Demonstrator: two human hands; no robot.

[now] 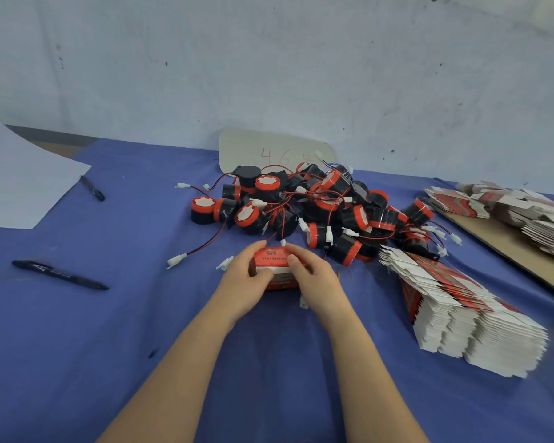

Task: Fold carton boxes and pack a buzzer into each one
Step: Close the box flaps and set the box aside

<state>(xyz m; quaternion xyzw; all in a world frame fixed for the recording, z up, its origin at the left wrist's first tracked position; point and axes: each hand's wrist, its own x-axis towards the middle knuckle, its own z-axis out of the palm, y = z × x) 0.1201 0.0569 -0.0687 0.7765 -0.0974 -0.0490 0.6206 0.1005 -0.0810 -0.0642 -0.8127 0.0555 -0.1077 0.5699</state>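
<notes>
Both hands, left hand (pixel 242 278) and right hand (pixel 314 276), pinch one red box (pixel 277 263), seemingly being closed; the buzzers (pixel 317 206) pile and flat cartons (pixel 461 311) remain.

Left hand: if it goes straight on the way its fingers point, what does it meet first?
The left hand grips the red box, which would move with it. Beyond that, likely the near edge of the buzzer pile, though depth is hard to judge.
</notes>
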